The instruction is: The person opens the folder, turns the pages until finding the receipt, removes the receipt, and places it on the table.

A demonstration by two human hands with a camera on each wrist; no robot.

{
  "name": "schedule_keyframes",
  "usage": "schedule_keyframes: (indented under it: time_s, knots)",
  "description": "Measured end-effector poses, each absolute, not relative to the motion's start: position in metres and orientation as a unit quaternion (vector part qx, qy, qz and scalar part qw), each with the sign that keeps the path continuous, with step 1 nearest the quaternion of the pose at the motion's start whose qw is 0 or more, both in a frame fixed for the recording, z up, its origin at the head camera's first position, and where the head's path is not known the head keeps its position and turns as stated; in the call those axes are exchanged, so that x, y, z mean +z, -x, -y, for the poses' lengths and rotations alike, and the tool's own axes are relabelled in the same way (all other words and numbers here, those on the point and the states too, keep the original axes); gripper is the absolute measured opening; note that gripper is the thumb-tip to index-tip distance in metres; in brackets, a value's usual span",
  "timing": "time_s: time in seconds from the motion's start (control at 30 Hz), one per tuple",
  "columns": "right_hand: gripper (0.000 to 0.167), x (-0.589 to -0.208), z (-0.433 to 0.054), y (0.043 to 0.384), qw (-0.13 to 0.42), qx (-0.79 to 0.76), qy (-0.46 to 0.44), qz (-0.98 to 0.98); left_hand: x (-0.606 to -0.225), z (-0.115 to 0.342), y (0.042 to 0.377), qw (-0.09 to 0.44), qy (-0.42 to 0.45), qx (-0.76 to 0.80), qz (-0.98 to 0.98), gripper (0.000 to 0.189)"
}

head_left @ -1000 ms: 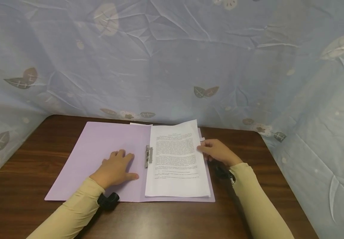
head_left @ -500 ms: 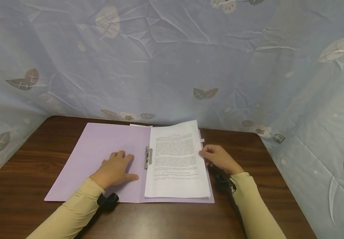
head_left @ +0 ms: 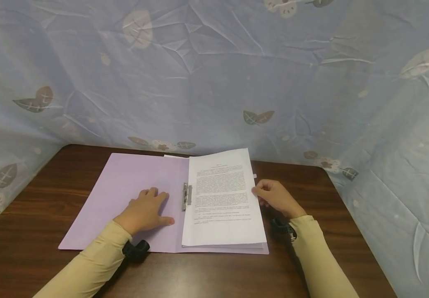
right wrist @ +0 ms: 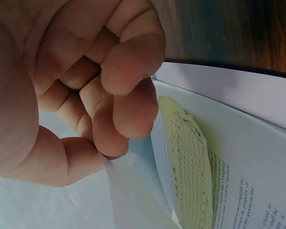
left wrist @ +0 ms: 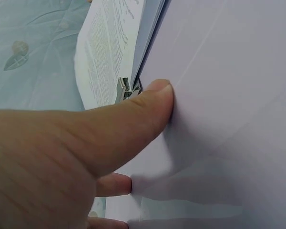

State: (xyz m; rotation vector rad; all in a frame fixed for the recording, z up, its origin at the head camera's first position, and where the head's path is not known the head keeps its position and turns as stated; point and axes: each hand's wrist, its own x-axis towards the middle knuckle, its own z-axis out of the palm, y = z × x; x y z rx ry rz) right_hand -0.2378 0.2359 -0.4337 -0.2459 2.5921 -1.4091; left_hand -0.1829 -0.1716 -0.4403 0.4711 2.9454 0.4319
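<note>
A lilac folder [head_left: 132, 178] lies spread out on the table, with a metal clip [head_left: 185, 197] near its fold. Printed sheets [head_left: 219, 198] rest on its right half. My left hand [head_left: 145, 211] rests with spread fingers on the inside of the left cover; in the left wrist view its thumb [left wrist: 148, 109] is beside the clip. At the right edge of the pages, my right hand [head_left: 275, 196] pinches the top sheet between thumb and fingertips and holds that edge raised. Underneath, the right wrist view shows a yellow-green slip [right wrist: 188, 162] with a drawn grid, lying on another printed page.
The brown wooden table [head_left: 292, 174] ends at a pale blue curtain [head_left: 214, 91] with leaf prints, which hangs behind and to both sides. A small white tab [head_left: 254, 176] sticks out past the pages on the right. Some white paper [head_left: 175, 156] peeks out behind the folder's far edge.
My right hand has slid a little down the page's right edge, toward me, and the top sheet's right side now stands more lifted. My left hand stays in place.
</note>
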Motion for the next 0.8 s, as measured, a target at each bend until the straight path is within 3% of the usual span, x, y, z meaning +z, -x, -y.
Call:
schedule_keyframes:
  time_s: [0.23,0.8]
  knots:
    - [0.016,-0.435,-0.236,0.238,0.096,-0.475,0.076,-0.871,-0.437,0.175,0.184,0.064,-0.164,0.136,-0.975,0.084]
    - [0.016,-0.428,-0.228,0.233,0.079,-0.443,0.047,-0.892,-0.434,0.221,0.202,0.032,-0.179,0.138,-0.974,0.06]
